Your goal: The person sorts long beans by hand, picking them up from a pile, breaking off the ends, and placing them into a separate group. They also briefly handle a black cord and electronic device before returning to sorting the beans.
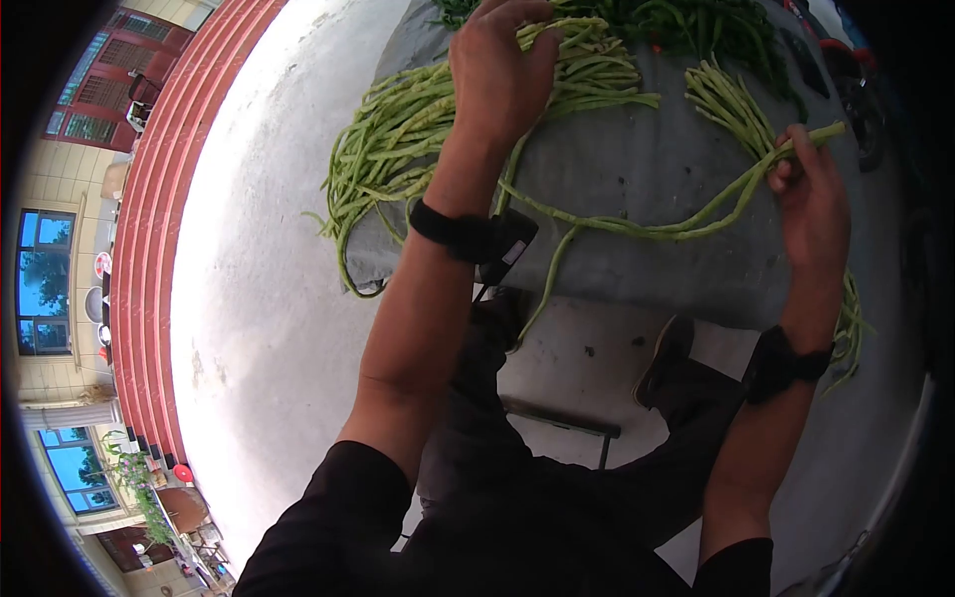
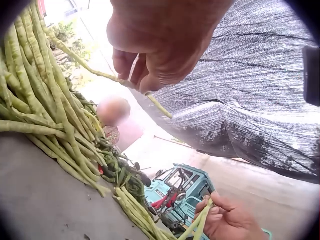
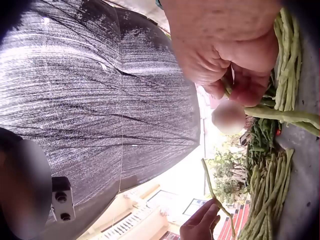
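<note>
My left hand [image 1: 502, 80] is raised over a large pile of long green beans [image 1: 398, 129]; in the left wrist view this hand [image 2: 160, 45] pinches one thin bean [image 2: 85, 65], whose short end sticks out past the fingers. My right hand [image 1: 816, 204] pinches a couple of long beans [image 1: 686, 229] near their ends, and their lengths curve left across the grey surface [image 1: 637, 179]. Beside the right hand lies a smaller bundle of beans [image 1: 731, 104]. In the right wrist view the right hand's [image 3: 230, 50] fingertips close round the beans [image 3: 285, 116].
Dark green peppers [image 1: 686, 35] lie along the far side of the surface. One bean [image 1: 547, 289] hangs over the near edge, and more beans [image 1: 849, 328] show beside the right forearm. Red steps [image 1: 149, 249] are at the left; a small stool [image 1: 562, 418] stands between the legs.
</note>
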`<action>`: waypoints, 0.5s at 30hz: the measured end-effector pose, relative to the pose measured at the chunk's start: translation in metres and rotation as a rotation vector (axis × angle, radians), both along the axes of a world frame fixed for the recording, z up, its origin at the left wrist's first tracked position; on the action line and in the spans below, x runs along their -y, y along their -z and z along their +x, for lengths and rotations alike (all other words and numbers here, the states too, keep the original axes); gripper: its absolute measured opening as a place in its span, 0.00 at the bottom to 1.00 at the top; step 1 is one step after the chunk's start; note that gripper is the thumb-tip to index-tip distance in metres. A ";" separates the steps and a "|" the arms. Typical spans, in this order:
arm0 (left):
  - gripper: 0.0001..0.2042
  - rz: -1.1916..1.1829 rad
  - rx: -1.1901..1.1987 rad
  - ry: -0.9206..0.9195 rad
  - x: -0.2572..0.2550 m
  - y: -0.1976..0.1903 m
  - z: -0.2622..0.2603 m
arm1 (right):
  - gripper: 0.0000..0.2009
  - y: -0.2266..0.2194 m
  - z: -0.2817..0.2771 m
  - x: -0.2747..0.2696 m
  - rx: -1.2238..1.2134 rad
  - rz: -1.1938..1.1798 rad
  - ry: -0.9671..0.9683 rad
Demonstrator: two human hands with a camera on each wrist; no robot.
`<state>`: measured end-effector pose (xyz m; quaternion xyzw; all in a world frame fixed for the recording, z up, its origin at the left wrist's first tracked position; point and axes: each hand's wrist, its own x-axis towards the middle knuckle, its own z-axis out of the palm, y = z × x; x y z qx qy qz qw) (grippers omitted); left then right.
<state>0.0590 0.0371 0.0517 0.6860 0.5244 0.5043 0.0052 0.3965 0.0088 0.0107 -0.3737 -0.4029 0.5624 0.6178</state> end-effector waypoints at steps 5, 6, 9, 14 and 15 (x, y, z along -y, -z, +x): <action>0.07 -0.001 0.112 -0.064 0.014 -0.022 0.005 | 0.09 0.007 0.007 -0.007 -0.038 0.025 -0.051; 0.06 0.030 0.108 -0.064 0.015 -0.023 0.005 | 0.09 0.008 0.009 -0.009 -0.036 0.033 -0.057; 0.03 0.157 0.031 -0.041 0.017 -0.031 0.000 | 0.09 0.012 0.015 -0.012 -0.030 0.028 -0.054; 0.02 0.023 0.135 0.127 0.032 -0.050 -0.010 | 0.10 0.019 0.031 -0.021 -0.037 0.004 -0.089; 0.03 -0.007 0.176 0.175 0.038 -0.056 -0.012 | 0.10 0.022 0.033 -0.023 -0.034 0.001 -0.099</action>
